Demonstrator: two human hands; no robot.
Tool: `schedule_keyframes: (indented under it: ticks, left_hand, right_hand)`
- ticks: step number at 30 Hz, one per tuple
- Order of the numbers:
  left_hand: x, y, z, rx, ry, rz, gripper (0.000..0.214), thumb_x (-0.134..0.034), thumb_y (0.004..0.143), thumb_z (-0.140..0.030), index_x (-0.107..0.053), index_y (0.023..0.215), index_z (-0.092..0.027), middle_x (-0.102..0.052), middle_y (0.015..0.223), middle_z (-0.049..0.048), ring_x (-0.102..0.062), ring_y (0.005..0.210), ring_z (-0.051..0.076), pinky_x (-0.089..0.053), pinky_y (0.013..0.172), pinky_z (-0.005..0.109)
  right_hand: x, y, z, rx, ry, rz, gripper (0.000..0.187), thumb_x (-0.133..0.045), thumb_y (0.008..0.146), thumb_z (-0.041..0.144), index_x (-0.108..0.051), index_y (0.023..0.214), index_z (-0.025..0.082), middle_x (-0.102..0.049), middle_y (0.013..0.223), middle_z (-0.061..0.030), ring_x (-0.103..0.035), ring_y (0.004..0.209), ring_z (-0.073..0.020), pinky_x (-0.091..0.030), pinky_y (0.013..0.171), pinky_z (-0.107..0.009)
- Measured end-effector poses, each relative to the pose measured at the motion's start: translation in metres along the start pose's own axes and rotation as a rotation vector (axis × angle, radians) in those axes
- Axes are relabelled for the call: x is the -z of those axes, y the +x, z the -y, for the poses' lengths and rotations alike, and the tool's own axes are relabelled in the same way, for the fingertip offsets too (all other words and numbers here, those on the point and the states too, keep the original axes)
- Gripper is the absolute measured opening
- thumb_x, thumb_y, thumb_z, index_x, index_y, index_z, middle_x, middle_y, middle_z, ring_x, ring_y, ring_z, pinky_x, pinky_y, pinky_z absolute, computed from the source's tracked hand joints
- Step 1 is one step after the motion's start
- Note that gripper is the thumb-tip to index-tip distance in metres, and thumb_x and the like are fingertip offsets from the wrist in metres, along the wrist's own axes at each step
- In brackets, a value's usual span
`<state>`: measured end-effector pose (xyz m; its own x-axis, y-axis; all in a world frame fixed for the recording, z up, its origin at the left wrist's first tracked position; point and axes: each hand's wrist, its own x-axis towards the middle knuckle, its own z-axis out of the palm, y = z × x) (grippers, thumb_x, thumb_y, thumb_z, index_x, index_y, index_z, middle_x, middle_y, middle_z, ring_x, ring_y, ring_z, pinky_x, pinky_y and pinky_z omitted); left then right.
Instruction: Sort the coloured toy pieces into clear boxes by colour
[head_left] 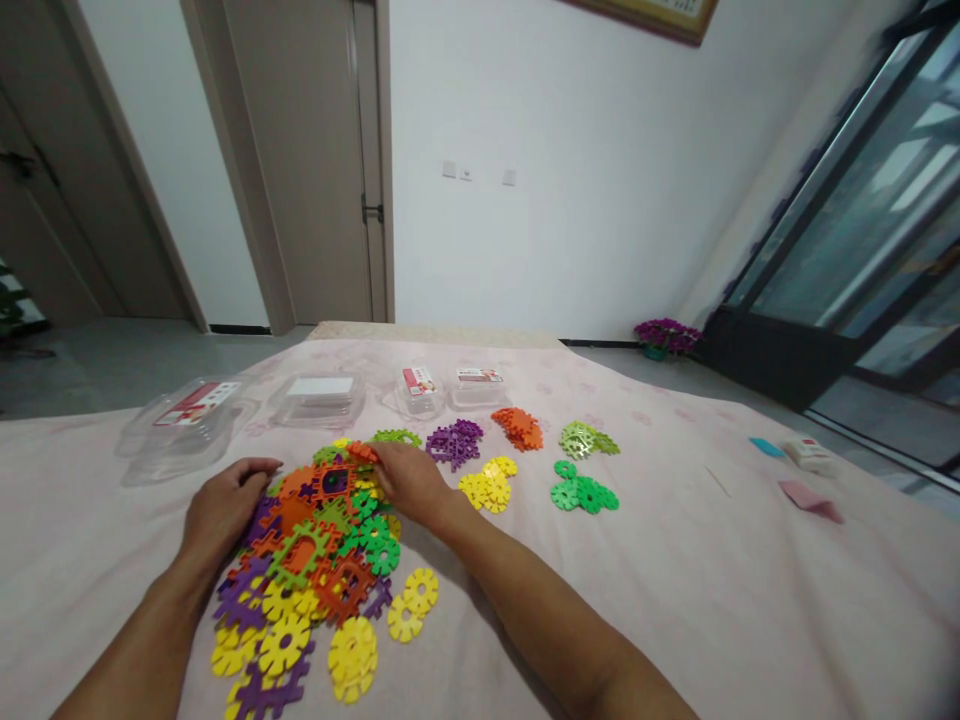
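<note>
A mixed pile of plastic interlocking pieces in orange, purple, yellow and green lies on the pink cloth. My left hand rests against the pile's left edge, fingers slightly bent, thumb and forefinger apart, holding nothing I can see. At the pile's far side, my right hand pinches an orange interlocking piece; its other fingers are partly hidden. Beyond that hand lie single-colour groups: purple pieces, orange pieces, yellow discs, light green pieces and green discs.
Clear plastic boxes stand along the back, among them a large box, a wide box and a small labelled box. At the right lie a pink cloth piece, a white packet and a blue piece.
</note>
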<state>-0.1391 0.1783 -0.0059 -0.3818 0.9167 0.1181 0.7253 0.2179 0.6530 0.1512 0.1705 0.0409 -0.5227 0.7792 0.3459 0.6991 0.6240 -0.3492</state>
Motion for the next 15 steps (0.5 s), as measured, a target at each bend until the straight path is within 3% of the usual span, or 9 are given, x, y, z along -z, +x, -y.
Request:
schedule_keyframes:
  ticks: [3, 7, 15]
  left_hand:
    - [-0.001, 0.001, 0.001, 0.008, 0.002, 0.013, 0.033, -0.054, 0.082, -0.040, -0.074, 0.105, -0.027, -0.076, 0.098, 0.0036, -0.067, 0.083, 0.024, -0.046, 0.068, 0.030]
    - [0.001, 0.000, 0.000, 0.014, 0.002, 0.041, 0.034, -0.054, 0.083, -0.039, -0.073, 0.108, -0.025, -0.076, 0.102, 0.0039, -0.066, 0.086, 0.023, -0.046, 0.071, 0.030]
    - [0.003, -0.001, -0.003, 0.019, 0.021, 0.043, 0.034, -0.053, 0.084, -0.040, -0.073, 0.107, -0.025, -0.076, 0.101, 0.0038, -0.066, 0.085, 0.024, -0.045, 0.071, 0.030]
  right_hand:
    - [0.007, -0.003, -0.010, -0.052, 0.094, -0.124, 0.037, -0.045, 0.096, 0.018, -0.057, 0.131, 0.019, -0.067, 0.125, -0.0098, -0.062, 0.116, -0.0204, -0.046, 0.101, -0.033]
    - [0.032, -0.013, -0.035, -0.229, 0.165, -0.279, 0.042, -0.047, 0.093, 0.016, -0.057, 0.134, 0.019, -0.067, 0.130, -0.0087, -0.062, 0.118, -0.0197, -0.045, 0.103, -0.031]
    - [0.081, -0.046, -0.108, -0.650, 0.011, -0.420, 0.044, -0.044, 0.093, 0.017, -0.058, 0.135, 0.014, -0.071, 0.120, -0.0099, -0.065, 0.107, -0.0202, -0.046, 0.098, -0.030]
